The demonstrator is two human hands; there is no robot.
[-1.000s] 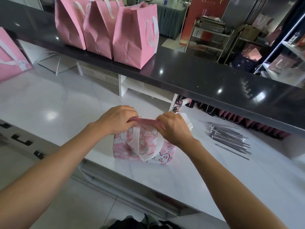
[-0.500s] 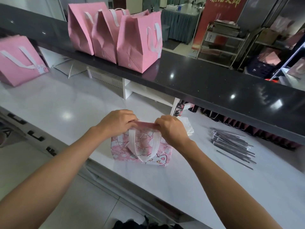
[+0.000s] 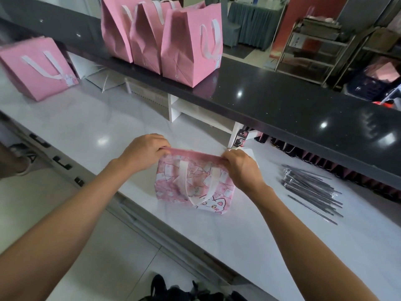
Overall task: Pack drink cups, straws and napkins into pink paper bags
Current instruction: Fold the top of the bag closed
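Note:
A pink patterned bag (image 3: 195, 183) with white handles and a cat print stands on the white counter (image 3: 86, 127) in front of me. My left hand (image 3: 143, 148) pinches the left end of its folded top edge. My right hand (image 3: 240, 168) pinches the right end, and the edge is stretched flat between them. Wrapped straws (image 3: 310, 187) lie in a pile to the right of the bag. A bit of white napkin (image 3: 247, 151) shows behind my right hand. The bag's contents are hidden.
Three pink bags (image 3: 165, 38) stand closed on the black upper ledge (image 3: 282, 101). Another pink bag (image 3: 36, 68) sits at the far left of the counter. White shelf compartments (image 3: 195, 114) sit under the ledge. A person's foot (image 3: 19, 161) shows at left.
My hands have slid apart along the bag's top edge, from meeting at its middle to gripping its two ends. The bag stays in place.

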